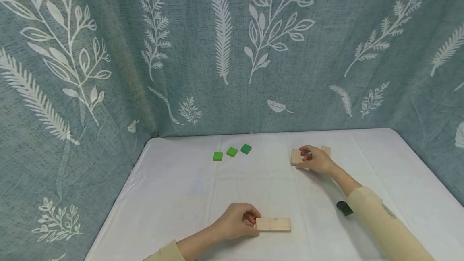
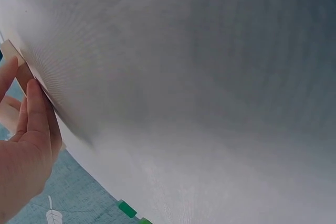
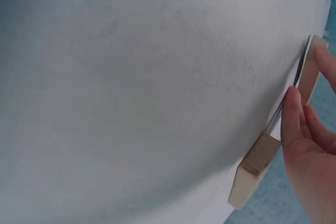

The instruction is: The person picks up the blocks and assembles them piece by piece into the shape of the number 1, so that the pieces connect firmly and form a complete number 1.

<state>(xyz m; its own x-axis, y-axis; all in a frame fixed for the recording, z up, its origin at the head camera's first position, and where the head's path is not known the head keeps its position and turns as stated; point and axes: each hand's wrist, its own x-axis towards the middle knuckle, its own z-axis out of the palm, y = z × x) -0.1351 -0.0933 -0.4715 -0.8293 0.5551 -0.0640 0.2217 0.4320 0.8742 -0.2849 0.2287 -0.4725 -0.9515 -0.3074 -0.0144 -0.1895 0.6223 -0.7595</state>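
Observation:
Near the front of the table, my left hand point(image 1: 236, 221) pinches the left end of a long, flat wooden block point(image 1: 273, 224), which lies on the white cloth. The left wrist view shows that wooden block point(image 2: 22, 69) between thumb and fingers. Farther back on the right, my right hand point(image 1: 314, 159) has thumb and fingers around a second wooden block point(image 1: 296, 157); part of it is hidden by the hand. In the right wrist view this block point(image 3: 311, 72) sits between thumb and fingertips. A third wooden block point(image 1: 326, 150) lies just behind the right hand, partly covered by it.
Two light green pieces point(image 1: 218, 156) and a darker green piece point(image 1: 246, 148) lie in a loose row at the back. A small black object point(image 1: 344, 208) sits beside the right sleeve. A patterned curtain point(image 1: 232, 104) hangs behind the white-covered table point(image 1: 174, 196).

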